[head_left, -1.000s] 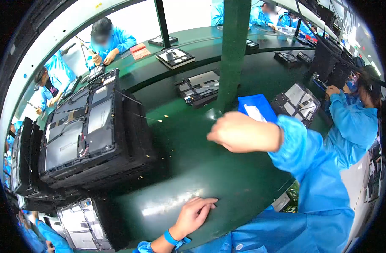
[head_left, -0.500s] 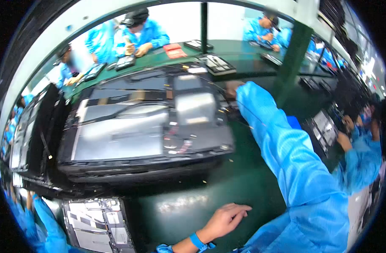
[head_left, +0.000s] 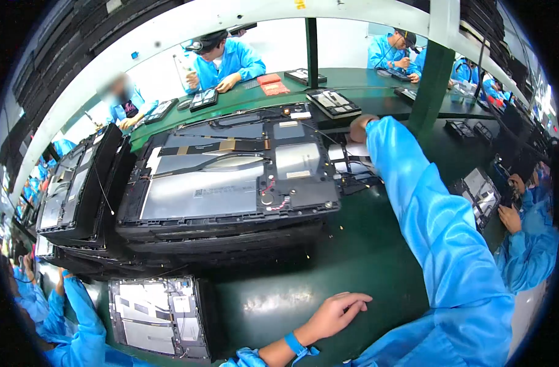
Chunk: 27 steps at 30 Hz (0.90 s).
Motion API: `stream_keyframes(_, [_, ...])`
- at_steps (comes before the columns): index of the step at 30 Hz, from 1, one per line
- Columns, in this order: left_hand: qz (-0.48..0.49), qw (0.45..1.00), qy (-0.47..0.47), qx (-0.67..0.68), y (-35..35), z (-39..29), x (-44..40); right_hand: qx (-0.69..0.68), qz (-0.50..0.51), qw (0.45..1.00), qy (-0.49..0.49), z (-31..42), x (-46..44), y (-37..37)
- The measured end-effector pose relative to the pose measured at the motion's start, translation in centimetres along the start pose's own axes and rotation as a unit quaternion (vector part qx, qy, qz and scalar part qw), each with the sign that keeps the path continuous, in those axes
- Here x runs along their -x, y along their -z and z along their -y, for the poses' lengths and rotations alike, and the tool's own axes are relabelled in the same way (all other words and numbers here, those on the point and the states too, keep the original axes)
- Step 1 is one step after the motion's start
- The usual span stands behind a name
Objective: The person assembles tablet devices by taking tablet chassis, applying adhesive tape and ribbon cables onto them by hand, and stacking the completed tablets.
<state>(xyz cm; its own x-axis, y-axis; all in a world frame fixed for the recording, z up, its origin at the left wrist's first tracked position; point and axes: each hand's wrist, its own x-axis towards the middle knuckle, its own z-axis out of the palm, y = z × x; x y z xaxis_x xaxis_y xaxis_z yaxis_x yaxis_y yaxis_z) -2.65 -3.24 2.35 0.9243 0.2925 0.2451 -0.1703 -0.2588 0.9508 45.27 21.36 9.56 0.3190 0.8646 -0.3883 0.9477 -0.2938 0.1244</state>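
Currently, the partly hidden device (head_left: 356,166) is lying just on the near side of the right hand (head_left: 360,127), its pale plates and dark cables facing up. Long axis: seeming to run across the wearer's view, left to right; the large panel stack (head_left: 221,183) is hiding the left end, so this is remaining uncertain. The right hand is reaching over from the right and is bending at the device's far side, clearly the nearer of the two. Its fingertips are being hidden; cannot tell whether they are spreading, closing or gripping the edge.

Left hand (head_left: 331,315): resting low on the near part of the tabletop (head_left: 383,251), well apart from the device, fingers (head_left: 354,298) loosely extending to the right and slightly apart, holding nothing. A blue wristband (head_left: 296,344) is circling that wrist.

Surface: dark green, smooth, reflecting light beside the left fingers; small pale bits are lying between the two hands, near the stack.

Room: the large panel stack is crowding the device on the left of the right-hand fingers and is rising above it. A green post (head_left: 432,85) is standing to their right, apart from them. Beyond them, another device (head_left: 333,103) is lying. Farther right and nearer the wearer, a co-worker's hand (head_left: 510,218) is working beside a separate device (head_left: 478,192)
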Motion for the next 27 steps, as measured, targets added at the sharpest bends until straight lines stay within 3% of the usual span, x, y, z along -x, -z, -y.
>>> stream_keyframes(2, [0.0, 1.0, 0.014, 0.002, -0.1, 0.1, 0.1, 0.004, 0.004, 0.999, 0.044, -0.9, -1.0, 0.9])
stream_keyframes(3, [-0.002, 1.0, 0.011, -0.001, -0.1, 0.1, 0.0, 0.012, 0.0, 0.992, 0.127, -2.6, -3.2, 2.0])
stream_keyframes(5, [0.006, 0.999, 0.044, 0.02, -0.1, -0.1, 0.1, 0.046, -0.045, 0.886, 0.459, -8.5, -11.6, 3.5])
stream_keyframes(6, [0.013, 0.998, 0.062, 0.03, 0.0, -0.1, 0.2, 0.06, -0.105, 0.772, 0.624, -12.0, -16.8, 3.0])
stream_keyframes(7, [0.015, 0.997, 0.071, 0.029, 0.0, -0.1, 0.2, 0.033, -0.127, 0.879, 0.457, -6.2, -8.0, 5.4])
stream_keyframes(8, [0.016, 0.996, 0.08, 0.034, 0.0, -0.1, 0.2, -0.009, -0.143, 0.963, 0.227, 0.4, 2.1, 8.2])
stream_keyframes(9, [0.017, 0.995, 0.09, 0.039, 0.0, -0.3, 0.1, -0.05, -0.151, 0.987, 0.031, 7.4, 12.7, 11.1])
stream_keyframes(10, [0.017, 0.994, 0.101, 0.043, 0.1, -0.2, 0.0, -0.106, -0.301, 0.944, 0.089, 5.7, 10.3, 10.2])
stream_keyframes(11, [0.022, 0.992, 0.104, 0.063, 0.0, 0.3, -0.1, -0.195, -0.368, 0.907, 0.063, 7.0, 13.2, 10.0])
stream_keyframes(13, [0.017, 0.991, 0.102, 0.084, 0.1, 0.3, -0.2, -0.279, -0.446, 0.849, 0.046, 7.2, 14.5, 9.7])
stream_keyframes(16, [-0.002, 0.989, 0.11, 0.101, -0.1, 0.2, -0.2, -0.387, -0.485, 0.784, 0.019, 7.6, 18.3, 8.1])
stream_keyframes(18, [-0.061, 0.994, 0.072, 0.052, -0.4, 0.2, -0.3, -0.438, -0.478, 0.761, 0.03, 7.8, 21.9, 6.0])
stream_keyframes(19, [-0.107, 0.991, 0.066, 0.05, -0.5, 0.1, -0.3, -0.537, -0.456, 0.706, 0.077, 7.6, 22.9, 4.5])
stream_keyframes(20, [-0.143, 0.987, 0.059, 0.048, -0.3, 0.2, -0.3, -0.528, -0.464, 0.707, 0.08, 8.1, 25.7, 3.0])
stream_keyframes(22, [-0.226, 0.972, 0.039, 0.041, -0.1, 0.5, -0.6, -0.639, -0.381, 0.66, 0.103, 7.9, 29.4, -0.7])
stream_keyframes(25, [-0.271, 0.957, 0.062, 0.082, -0.9, -0.4, -0.9, -0.729, -0.303, 0.602, 0.116, 9.0, 34.6, -6.5])
stream_keyframes(27, [-0.272, 0.942, 0.066, 0.183, -2.4, -0.6, -0.9, -0.778, -0.261, 0.559, 0.118, 10.0, 36.8, -9.9])
